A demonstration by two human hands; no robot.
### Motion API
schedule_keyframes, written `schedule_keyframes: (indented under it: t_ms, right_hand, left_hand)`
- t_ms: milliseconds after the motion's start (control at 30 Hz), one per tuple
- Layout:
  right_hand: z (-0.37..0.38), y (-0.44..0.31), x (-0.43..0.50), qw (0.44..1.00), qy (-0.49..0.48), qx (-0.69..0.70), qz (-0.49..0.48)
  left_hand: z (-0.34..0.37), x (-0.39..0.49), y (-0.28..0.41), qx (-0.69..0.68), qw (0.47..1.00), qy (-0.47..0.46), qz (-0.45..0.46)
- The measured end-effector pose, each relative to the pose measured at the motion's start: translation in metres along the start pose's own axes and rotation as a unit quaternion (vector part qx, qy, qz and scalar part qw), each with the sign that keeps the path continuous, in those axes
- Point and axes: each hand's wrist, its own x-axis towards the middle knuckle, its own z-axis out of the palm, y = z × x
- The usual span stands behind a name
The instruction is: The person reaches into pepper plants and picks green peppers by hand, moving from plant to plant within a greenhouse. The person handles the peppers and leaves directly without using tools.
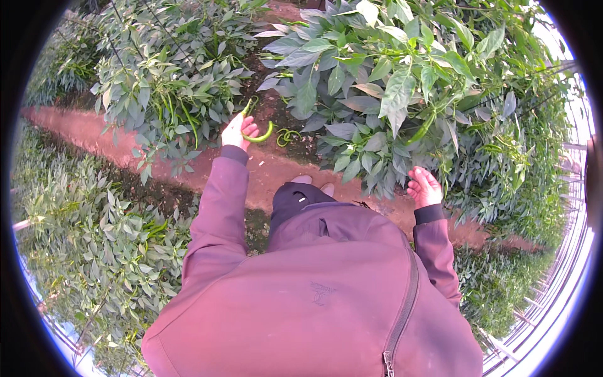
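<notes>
My left hand (239,131) holds a curved green chili pepper (260,137) above the soil, and a pale green tip rises from its upper side. Just right of it, several curled green peppers (286,137) lie on the ground between two pepper plants. My right hand (424,186) is beside the lower leaves of the large pepper plant (372,136), with its fingers curled; whether anything small is between them cannot be told. A green pepper (422,128) hangs on that plant above my right hand. More long green peppers (191,120) hang from the plant at the left.
A reddish dirt path (183,175) runs crosswise under my feet (328,189). Dense pepper plants (94,235) stand behind it at the lower left and lower right (504,278). Thin strings (160,26) cross the upper-left plants. A greenhouse wall with bars (563,264) curves along the right.
</notes>
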Motion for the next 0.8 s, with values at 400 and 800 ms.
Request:
schedule_keyframes:
  t_ms: [400, 800]
  right_hand:
    - [0.027, 0.021, -0.026, 0.998, -0.008, -0.052, -0.025]
    - [0.047, 0.013, -0.025, 0.985, -0.076, -0.123, -0.091]
  left_hand:
    - [0.165, -0.159, -0.016, 0.276, 0.903, -0.329, 0.017]
    - [0.286, -0.262, 0.082, 0.452, 0.596, -0.452, 0.486]
